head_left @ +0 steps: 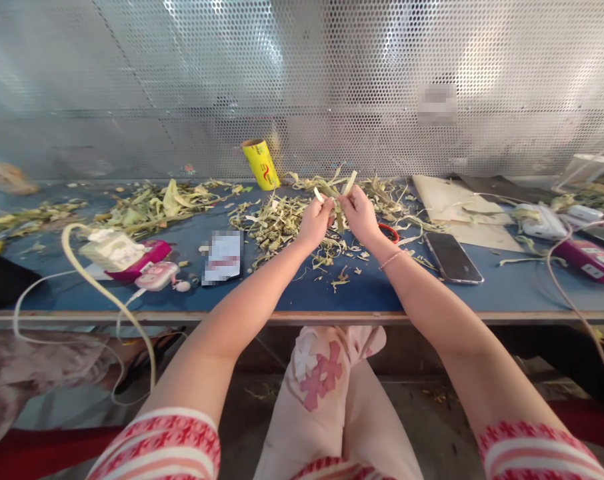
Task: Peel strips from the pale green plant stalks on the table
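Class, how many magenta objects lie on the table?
2: one magenta object left of the left hand, another at the picture's right edge, past the right hand. More may be hidden.

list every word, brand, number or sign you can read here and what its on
No text can be read clearly.
Yellow tube: red and dark print, too small to read.
Lit phone: screen blurred out.
Wall patch: blurred out.
Right purple box: pale label, too small to read.

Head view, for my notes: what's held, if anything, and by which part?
Left hand and right hand pinch flat pale-green plant strips, the right below an upstanding end; the left's spot unclear.
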Demonstrator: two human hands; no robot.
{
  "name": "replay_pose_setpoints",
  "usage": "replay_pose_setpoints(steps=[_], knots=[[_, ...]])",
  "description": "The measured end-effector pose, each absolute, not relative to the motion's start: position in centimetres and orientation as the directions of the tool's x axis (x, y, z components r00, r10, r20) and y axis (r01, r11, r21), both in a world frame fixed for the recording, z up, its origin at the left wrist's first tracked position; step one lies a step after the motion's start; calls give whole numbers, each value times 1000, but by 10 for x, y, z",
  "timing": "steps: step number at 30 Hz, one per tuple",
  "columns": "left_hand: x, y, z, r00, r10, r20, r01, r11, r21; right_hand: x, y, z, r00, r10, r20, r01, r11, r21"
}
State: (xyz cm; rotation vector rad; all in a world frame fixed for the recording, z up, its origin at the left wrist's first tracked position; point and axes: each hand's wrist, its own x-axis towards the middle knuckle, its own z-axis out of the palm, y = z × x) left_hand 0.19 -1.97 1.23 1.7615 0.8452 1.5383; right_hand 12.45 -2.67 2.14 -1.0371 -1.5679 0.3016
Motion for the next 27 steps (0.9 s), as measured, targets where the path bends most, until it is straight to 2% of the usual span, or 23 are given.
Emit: replay_pose_setpoints(steps=[4,11,18,23,27], knots=[[2,-22,16,73,877,475,6,-477,879,122,-26,21,0,726,688,376,637,-673],[3,-20,18,-70,894,442,25,-441,897,117,-29,21,-63,695,716,363,684,-633],[3,-25,20,-32,820,571,214,-553,806,124,-23,20,64,702,709,326,657,-680],[7,-31,21,31,833,553,286,-537,793,127,-17,18,144,745,651,325,586,-742],[7,-27,20,27,840,541,259,-529,808,127,-13,16,156,757,635,321,569,-757]])
